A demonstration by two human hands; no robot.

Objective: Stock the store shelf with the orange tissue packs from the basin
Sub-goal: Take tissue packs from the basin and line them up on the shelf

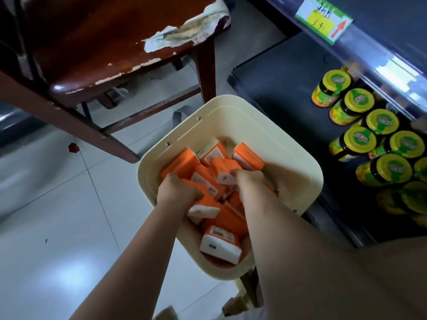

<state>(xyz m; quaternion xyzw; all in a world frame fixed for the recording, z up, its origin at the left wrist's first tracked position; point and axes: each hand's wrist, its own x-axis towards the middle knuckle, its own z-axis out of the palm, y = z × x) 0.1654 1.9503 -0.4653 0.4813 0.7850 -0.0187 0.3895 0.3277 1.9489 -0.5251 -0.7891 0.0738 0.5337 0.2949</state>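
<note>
A cream plastic basin (298, 155) stands in the middle of the view with several orange and white tissue packs (218, 243) piled loosely inside. Both my hands reach down into it. My left hand (178, 189) grips an orange pack (204, 207) at the left side of the pile. My right hand (248, 180) curls its fingers round another pack (225, 173) near the middle. The dark store shelf (277, 88) lies to the right of the basin.
Several jars with yellow-green lids (359, 100) fill the right part of the lower shelf. A green and yellow price tag (323, 18) hangs on the shelf edge above. A worn brown wooden chair (104, 54) stands behind the basin on the pale tiled floor (57, 215).
</note>
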